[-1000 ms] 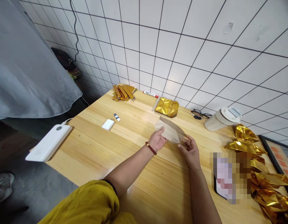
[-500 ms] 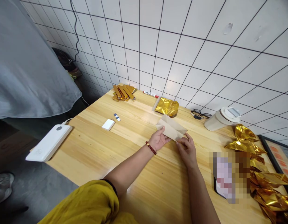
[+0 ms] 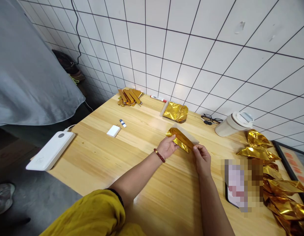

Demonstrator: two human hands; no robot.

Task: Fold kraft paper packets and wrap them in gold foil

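Note:
A sheet of gold foil paper (image 3: 180, 139), partly folded so its gold side and a strip of pale backing show, is between my two hands above the table. My left hand (image 3: 167, 146), with a beaded bracelet on the wrist, grips the sheet's left part, thumb on top and fingers underneath. At the sheet's right end my right hand (image 3: 202, 158) pinches the folded edge between thumb and fingers. Just beyond lies a stack of gold foil sheets (image 3: 175, 112) on the wooden table (image 3: 147, 190).
Folded gold strips (image 3: 130, 97) and a marker (image 3: 158, 98) lie along the tiled wall. Left are a white charger (image 3: 113, 131), a small blue-white tube (image 3: 123, 123) and a power bank (image 3: 51, 150). Rightward stand glasses (image 3: 211, 119), a tumbler (image 3: 233, 124), a phone (image 3: 232, 196) and folded gold pieces (image 3: 284, 188).
The sheet showed its plain pale side before; a gold flap is now folded over toward me. My right hand has shifted slightly right, with its thumb on the edge. My left hand stays put.

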